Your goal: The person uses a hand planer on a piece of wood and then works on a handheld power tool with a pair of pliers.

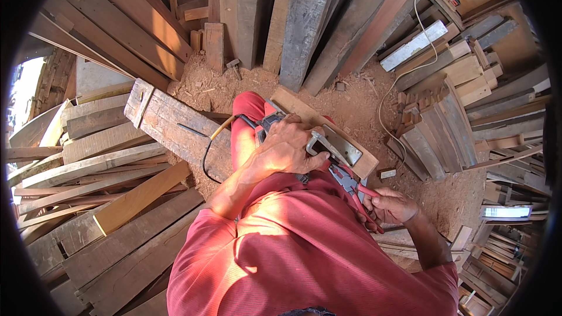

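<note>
My left hand (284,146) is wrapped over a dark power tool (270,122) in my lap, most of its body hidden beneath the palm. A silvery curved metal piece (319,142) lies by its thumb. Beneath them slants a wooden board (366,167) with a shiny metal plate (344,145) on it. My right hand (393,206) is closed around the red handles of a pair of pliers (345,181). The pliers' jaws point up and left, close to the lower edge of the board; what the tips touch cannot be made out.
A cord with a yellow section (221,129) runs left from the tool over a worn plank (175,126). Stacked timber (111,164) fills the left side. Upright boards (307,17) lean at the back. Wood offcuts (439,129) and a pale cable (383,105) are on the right. Sawdust (357,105) covers the floor.
</note>
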`<move>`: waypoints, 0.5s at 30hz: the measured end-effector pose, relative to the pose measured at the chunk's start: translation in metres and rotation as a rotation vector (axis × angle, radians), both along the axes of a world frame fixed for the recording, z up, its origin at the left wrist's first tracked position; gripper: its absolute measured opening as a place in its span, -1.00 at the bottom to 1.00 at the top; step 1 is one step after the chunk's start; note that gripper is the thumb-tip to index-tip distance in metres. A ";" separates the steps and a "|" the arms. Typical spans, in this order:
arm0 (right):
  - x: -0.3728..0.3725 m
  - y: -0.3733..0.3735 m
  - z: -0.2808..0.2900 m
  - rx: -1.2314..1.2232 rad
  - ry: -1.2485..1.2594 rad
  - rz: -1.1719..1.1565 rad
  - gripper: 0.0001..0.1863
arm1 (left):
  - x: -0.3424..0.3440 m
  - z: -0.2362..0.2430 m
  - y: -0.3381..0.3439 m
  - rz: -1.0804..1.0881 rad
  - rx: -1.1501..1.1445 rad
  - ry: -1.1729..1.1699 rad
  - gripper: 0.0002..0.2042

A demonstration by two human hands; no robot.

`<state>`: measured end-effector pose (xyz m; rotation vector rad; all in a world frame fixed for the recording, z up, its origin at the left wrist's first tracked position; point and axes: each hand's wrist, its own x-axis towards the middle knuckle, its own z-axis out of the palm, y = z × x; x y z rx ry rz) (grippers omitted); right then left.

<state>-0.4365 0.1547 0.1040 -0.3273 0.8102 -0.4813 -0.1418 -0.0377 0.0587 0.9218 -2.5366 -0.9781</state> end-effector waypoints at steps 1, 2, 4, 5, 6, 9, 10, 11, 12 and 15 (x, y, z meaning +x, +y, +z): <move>0.000 0.000 -0.001 -0.005 0.000 0.001 -0.73 | 0.000 0.000 0.000 -0.003 0.002 -0.003 -0.55; 0.000 0.001 -0.001 -0.011 0.000 0.002 -0.73 | 0.000 -0.001 -0.001 -0.007 0.003 -0.006 -0.55; 0.001 -0.001 0.001 -0.001 -0.005 0.004 -0.72 | 0.000 0.000 -0.001 -0.007 0.008 -0.001 -0.55; 0.001 -0.001 0.001 0.004 -0.006 0.005 -0.72 | 0.000 0.000 0.000 -0.003 0.012 0.007 -0.55; 0.001 -0.001 0.000 0.006 -0.003 0.003 -0.71 | 0.000 0.001 0.000 0.000 0.016 0.015 -0.55; 0.000 0.001 -0.001 0.002 0.003 0.002 -0.71 | 0.000 0.002 0.001 0.008 0.016 0.002 -0.55; 0.000 0.001 -0.002 -0.006 0.002 0.003 -0.71 | 0.001 0.002 0.001 0.007 0.016 0.001 -0.55; 0.000 0.001 -0.002 -0.013 0.002 0.005 -0.70 | 0.001 0.001 0.000 0.006 0.016 0.000 -0.55; 0.001 0.001 -0.001 -0.011 0.003 0.002 -0.70 | 0.001 0.001 0.000 0.005 0.016 -0.001 -0.55; 0.003 -0.001 0.003 -0.004 0.001 -0.007 -0.70 | 0.000 0.004 0.000 0.006 0.033 -0.024 -0.55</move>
